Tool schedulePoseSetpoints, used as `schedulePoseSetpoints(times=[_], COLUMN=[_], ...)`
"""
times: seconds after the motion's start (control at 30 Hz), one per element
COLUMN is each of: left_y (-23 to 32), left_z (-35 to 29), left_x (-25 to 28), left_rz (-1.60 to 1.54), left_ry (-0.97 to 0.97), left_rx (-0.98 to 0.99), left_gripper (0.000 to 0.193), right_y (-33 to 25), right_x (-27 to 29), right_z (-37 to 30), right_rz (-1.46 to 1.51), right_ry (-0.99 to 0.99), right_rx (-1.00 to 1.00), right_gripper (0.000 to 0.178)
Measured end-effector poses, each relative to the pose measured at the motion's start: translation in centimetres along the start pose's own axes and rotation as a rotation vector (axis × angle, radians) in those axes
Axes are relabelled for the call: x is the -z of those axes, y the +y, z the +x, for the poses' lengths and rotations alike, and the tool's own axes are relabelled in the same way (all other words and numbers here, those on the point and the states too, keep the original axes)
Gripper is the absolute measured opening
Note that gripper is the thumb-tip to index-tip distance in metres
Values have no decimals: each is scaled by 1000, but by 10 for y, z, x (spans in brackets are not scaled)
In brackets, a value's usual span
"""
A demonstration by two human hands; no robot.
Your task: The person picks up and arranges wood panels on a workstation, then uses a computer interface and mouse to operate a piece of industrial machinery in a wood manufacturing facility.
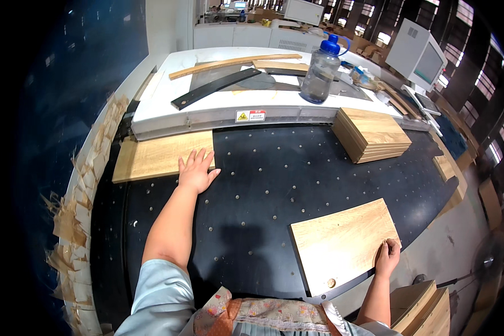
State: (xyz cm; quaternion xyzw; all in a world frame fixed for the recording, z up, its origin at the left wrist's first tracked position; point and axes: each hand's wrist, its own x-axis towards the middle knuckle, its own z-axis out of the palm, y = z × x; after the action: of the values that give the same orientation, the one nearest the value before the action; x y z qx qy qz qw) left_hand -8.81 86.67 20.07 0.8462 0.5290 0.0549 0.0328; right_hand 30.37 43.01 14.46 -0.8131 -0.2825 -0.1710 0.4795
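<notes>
My left hand (196, 172) lies flat with fingers spread on a light wood-grain board (151, 155), which rests against the white machine's front at the far left. A second wood-grain board (341, 238) lies at the near right of the black table, overhanging its front edge slightly. A round hole shows in this board's near corner. At its right edge is my right hand (388, 257), fingers curled together with the tips down on the board's face. Whatever those fingertips may pinch is hidden.
The black table (257, 193) is dotted with small studs. A stack of boards (369, 134) stands at the back right. On the white machine top (179, 117) are wood strips, a black bar (215, 88) and a blue-lidded bottle (321, 70). More boards (425, 308) stand below right; a monitor (417, 56) is beyond.
</notes>
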Motion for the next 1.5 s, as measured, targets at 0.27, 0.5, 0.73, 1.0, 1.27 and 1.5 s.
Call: schedulePoseSetpoints(times=[0.27, 0.5, 0.73, 1.0, 1.27, 1.5], left_y=[11, 175, 453, 452, 642, 820], left_z=[-6, -39, -112, -73, -116, -115], left_x=[2, 14, -9, -81, -61, -80], left_rz=[85, 228, -143, -233, -233, -178], left_ry=[2, 222, -118, -81, 120, -16], left_rx=[93, -208, -828, -843, -1063, -1578], left_gripper=[64, 74, 70, 67, 53, 67], right_y=[-16, -26, 45, 251, 333, 381], right_x=[9, 17, 95, 236, 288, 314], right_z=[4, 4, 17, 4, -89, -42], right_rz=[57, 116, 765, 258, 735, 562], right_ry=[-19, 22, -416, -570, -749, -466], right_rx=[127, 224, 156, -512, -1068, -1051], right_gripper=[11, 14, 10, 21, 52, 42])
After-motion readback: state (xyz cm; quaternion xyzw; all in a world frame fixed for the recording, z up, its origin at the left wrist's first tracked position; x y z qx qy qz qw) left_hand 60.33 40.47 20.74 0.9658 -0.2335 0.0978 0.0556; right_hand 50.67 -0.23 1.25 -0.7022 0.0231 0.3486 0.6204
